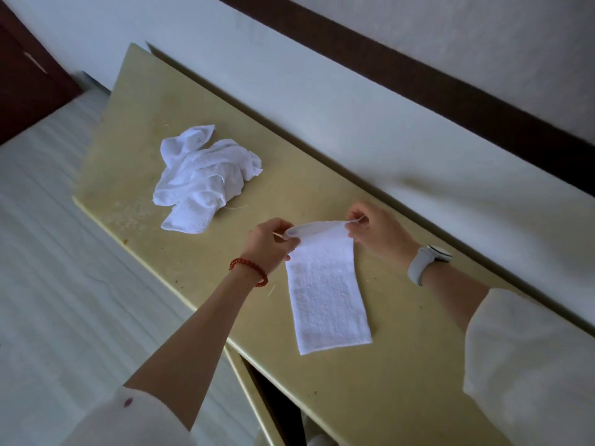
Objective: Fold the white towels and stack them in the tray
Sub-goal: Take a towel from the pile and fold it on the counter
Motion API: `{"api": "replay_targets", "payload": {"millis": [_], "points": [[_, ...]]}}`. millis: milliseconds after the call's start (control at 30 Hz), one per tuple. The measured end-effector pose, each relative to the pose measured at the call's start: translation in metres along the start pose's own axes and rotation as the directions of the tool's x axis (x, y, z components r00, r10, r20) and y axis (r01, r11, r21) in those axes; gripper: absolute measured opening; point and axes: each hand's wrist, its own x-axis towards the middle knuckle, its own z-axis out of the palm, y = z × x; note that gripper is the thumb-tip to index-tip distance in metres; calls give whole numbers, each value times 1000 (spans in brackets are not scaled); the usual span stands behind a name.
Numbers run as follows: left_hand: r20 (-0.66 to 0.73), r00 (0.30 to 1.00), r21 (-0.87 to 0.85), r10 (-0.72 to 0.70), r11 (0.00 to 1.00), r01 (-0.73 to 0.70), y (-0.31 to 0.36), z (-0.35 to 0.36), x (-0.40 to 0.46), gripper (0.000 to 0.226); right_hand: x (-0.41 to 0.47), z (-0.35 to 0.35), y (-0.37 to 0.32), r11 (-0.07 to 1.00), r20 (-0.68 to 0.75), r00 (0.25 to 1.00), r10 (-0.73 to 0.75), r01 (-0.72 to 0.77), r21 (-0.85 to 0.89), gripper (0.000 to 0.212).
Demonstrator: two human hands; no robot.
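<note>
Pale walls with a dark band run behind a long yellowish table point(322, 194) set against them, with a striped light floor on the left. Near the middle of the table lies one white towel point(325, 294), already doubled into a long narrow strip with its near end flat on the surface. Its far end is lifted: the left hand point(269, 243) pinches the left corner between thumb and fingers, and the right hand point(375, 233) pinches the right corner in the same way, fingers curled around the cloth. This looks like the start of the next fold, bringing the far end toward the near one.

Farther left sits a crumpled heap of white towels point(203, 178), not yet folded. No tray shows anywhere in view, and no finished stack can be seen, so most of the work appears to remain: finishing this towel, folding the heap, and stacking everything.
</note>
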Motion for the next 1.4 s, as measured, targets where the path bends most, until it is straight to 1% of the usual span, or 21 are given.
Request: {"api": "replay_targets", "payload": {"millis": [67,100,167,200,267,300,333,400,500,667,833,900,967,1067,1233,1300,1367,1400], "points": [[-37,999,-20,22,1000,-23,2,1,-5,6,-5,-1,1,999,-31,999,-42,42,-6,3],[-62,996,5,57,998,-57,1,2,-8,6,-8,-2,1,997,-54,996,-76,74,-35,4],[-109,980,135,169,979,-154,-2,4,-18,6,-18,-2,3,985,-109,983,-149,138,-105,3],[-127,963,202,238,957,-210,-6,5,-24,7,-26,0,6,978,-137,974,-182,164,-127,5],[-142,912,289,385,897,-334,-18,11,-40,10,-47,10,13,956,-167,951,-260,229,-184,17],[-136,888,304,440,871,-385,-26,16,-50,11,-59,16,18,943,-159,943,-292,256,-213,22],[-120,877,299,465,859,-415,-34,21,-60,13,-73,22,23,936,-148,941,-305,267,-228,24],[-58,883,278,466,857,-434,-50,31,-78,20,-98,34,33,943,-126,952,-279,247,-225,24],[10,895,303,447,851,-428,-73,46,-100,16,-126,51,47,956,-61,970,-236,220,-195,23],[3,883,364,469,822,-438,-94,62,-116,15,-145,66,64,965,34,974,-223,225,-135,17],[-13,867,444,498,780,-441,-99,65,-121,12,-150,68,67,963,45,967,-250,253,-89,11],[4,855,510,518,735,-447,-101,65,-121,8,-151,70,68,961,39,967,-252,255,-108,9],[19,838,552,545,693,-463,-104,65,-121,15,-153,73,68,960,29,969,-244,246,-131,10],[31,817,579,576,656,-484,-107,66,-120,18,-154,77,68,952,16,967,-252,251,-175,14],[49,795,595,605,621,-510,-111,66,-121,17,-156,80,74,915,-1,954,-298,286,-286,18],[63,790,596,611,611,-520,-115,64,-122,17,-158,81,77,887,-13,938,-348,324,-329,15],[84,795,599,601,607,-523,-116,62,-123,19,-160,80,78,847,-3,917,-398,367,-386,5],[89,802,596,591,614,-518,-115,61,-125,20,-162,78,76,829,-2,909,-416,379,-411,6]]}}
